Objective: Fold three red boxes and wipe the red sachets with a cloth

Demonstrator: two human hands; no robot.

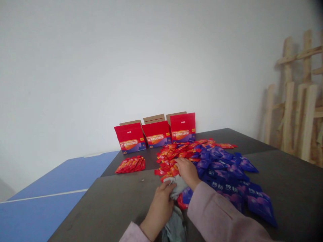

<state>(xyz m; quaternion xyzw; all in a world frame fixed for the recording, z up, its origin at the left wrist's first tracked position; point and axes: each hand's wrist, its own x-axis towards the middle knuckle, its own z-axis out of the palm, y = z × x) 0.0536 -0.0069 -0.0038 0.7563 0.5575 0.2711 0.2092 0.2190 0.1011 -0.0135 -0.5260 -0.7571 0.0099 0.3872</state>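
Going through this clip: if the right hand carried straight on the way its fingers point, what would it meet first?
The right hand would first meet the red sachets heaped at its fingertips, probably already touching them, though depth is hard to judge. The red cartons stand farther along.

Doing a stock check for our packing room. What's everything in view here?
red cartons: three, red, open, upright along the far table edge
red sachets: many, red, loose heap mid-table
blue sachets: many, blue-purple, loose, right of the red heap
sachet row: one, red, overlapping, left of the heap
dark table: one, dark grey, under all these
blue table: one, blue, white line, at left
wooden frame: one, pale, against the wall at right
white wall: one, white, behind
grey cloth: one, grey, under the hands
left hand: one, pink sleeve, on the cloth
right hand: one, pink sleeve, on the sachets
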